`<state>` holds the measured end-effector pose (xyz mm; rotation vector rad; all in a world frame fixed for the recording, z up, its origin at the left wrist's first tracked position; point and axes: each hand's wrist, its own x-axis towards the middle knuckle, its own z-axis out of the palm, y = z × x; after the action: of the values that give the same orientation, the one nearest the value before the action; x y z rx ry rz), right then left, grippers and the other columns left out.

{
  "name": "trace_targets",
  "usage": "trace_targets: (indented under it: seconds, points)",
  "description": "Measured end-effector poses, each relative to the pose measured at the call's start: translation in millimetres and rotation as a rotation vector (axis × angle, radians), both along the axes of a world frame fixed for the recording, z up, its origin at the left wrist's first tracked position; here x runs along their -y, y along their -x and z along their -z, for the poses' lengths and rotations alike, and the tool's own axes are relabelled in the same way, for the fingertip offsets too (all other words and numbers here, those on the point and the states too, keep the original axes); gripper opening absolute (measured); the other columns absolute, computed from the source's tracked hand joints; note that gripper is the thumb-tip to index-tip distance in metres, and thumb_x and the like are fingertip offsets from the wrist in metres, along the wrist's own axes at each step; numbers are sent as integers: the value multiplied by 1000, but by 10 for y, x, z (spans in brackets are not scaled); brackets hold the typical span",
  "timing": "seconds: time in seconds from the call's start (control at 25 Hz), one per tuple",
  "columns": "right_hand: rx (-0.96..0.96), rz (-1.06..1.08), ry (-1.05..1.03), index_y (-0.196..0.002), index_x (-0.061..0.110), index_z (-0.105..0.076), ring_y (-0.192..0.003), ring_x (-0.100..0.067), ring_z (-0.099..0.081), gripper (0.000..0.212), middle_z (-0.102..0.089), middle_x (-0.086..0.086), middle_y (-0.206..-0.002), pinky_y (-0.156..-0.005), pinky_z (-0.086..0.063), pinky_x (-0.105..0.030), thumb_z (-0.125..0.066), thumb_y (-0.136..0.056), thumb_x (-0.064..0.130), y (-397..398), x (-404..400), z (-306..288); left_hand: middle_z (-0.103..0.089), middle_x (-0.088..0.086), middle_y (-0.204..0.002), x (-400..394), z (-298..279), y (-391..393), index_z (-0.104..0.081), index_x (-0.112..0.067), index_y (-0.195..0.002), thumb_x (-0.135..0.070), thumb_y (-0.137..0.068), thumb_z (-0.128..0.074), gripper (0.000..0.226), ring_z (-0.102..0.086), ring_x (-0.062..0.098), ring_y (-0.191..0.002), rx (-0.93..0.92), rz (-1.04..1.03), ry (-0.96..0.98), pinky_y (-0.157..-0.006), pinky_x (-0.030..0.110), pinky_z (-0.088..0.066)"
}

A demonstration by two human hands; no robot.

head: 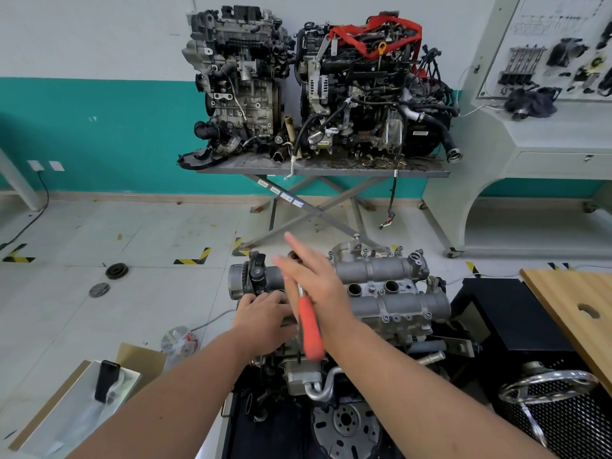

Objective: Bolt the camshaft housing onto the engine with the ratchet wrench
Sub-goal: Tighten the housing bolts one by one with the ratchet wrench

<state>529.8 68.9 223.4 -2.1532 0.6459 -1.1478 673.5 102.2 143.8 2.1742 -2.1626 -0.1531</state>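
The grey camshaft housing [390, 286] lies on top of the engine [331, 376] in front of me, with several bolts along its edges. A ratchet wrench with an orange handle [310, 329] stands tilted over the housing's left part. My right hand [309, 276] has straight, blurred fingers stretched over the wrench's metal shaft. My left hand [265, 318] rests on the housing's left end beside the black sprocket end [256, 276]; its fingertips are hidden. The wrench head is hidden behind my right hand.
A black stand [506, 313] holds the engine. A wooden board [579, 313] and a mesh basket [563, 412] sit right. A cardboard box with a phone [106, 379] lies left. Two engines on a scissor table [324, 168] stand behind. Pulleys [116, 270] lie on the floor.
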Motion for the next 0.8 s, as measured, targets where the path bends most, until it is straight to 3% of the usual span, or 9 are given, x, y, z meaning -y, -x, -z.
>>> trace_targets:
  seconds: [0.08,0.16,0.24,0.32,0.4,0.52,0.56,0.68,0.8]
  points:
    - [-86,71,356,-118,17,-72,-123,-24,-52,40,-61,-7,-134,-102,-47,-40,-60,-84,1,28,65,16,-30,-17,-87,9,14,-1,-43,-42,-89,-49,-79,-36,14,-33,10,-86,22,9,14,-77,32,-18]
    - [-194,139,505,-109,7,-73,-101,-33,-60,36,-66,-12,-121,-80,-55,-44,-69,-76,-7,47,109,-57,-40,-15,-90,41,114,-11,-56,-35,-97,-57,-80,-37,34,-34,10,-84,1,1,78,-78,32,-20]
    - [-268,176,551,-109,6,-72,-87,-35,-60,30,-66,-13,-111,-68,-53,-46,-67,-80,0,50,111,-154,-56,-6,-105,41,173,-21,-61,-27,-111,-58,-88,-47,41,-51,19,-98,-241,-35,87,-83,29,-30]
    - [-378,168,597,-119,9,-68,-85,-34,-56,35,-63,-13,-107,-67,-50,-45,-55,-88,17,71,80,-244,-61,11,-126,41,206,-27,-60,-12,-127,-40,-89,-67,47,-55,30,-118,-342,-6,49,-97,26,-37]
    - [-524,101,616,-137,15,-56,-89,-31,-53,50,-58,-13,-112,-71,-46,-42,-43,-94,36,97,56,-329,-58,14,-130,40,194,-6,-56,-7,-129,-37,-82,-71,58,-56,31,-117,-238,9,148,-97,27,-38]
    - [-643,45,601,-151,21,-41,-96,-31,-52,59,-54,-13,-120,-77,-44,-42,-33,-99,47,134,95,-394,-53,-16,-111,44,42,24,-57,-37,-106,-59,-73,-53,40,-50,7,-100,-51,64,276,-82,18,-47]
    - [-642,49,608,-150,21,-42,-96,-30,-52,58,-54,-13,-119,-75,-44,-42,-31,-99,47,133,114,-404,-54,-19,-108,36,19,17,-59,-41,-101,-62,-76,-48,35,-46,6,-100,-48,51,202,-83,20,-47]
    - [-633,70,626,-147,22,-47,-90,-28,-52,53,-55,-11,-113,-70,-44,-40,-34,-101,44,90,138,-391,-53,-15,-124,39,70,-3,-60,-47,-114,-70,-85,-40,42,-46,14,-116,-28,-20,16,-93,33,-32]
    - [-646,87,611,-140,24,-52,-85,-23,-49,43,-54,-6,-104,-65,-42,-35,-41,-103,41,39,147,-395,-52,-16,-122,40,84,5,-59,-47,-115,-72,-86,-38,44,-46,12,-115,21,-29,11,-96,36,-27]
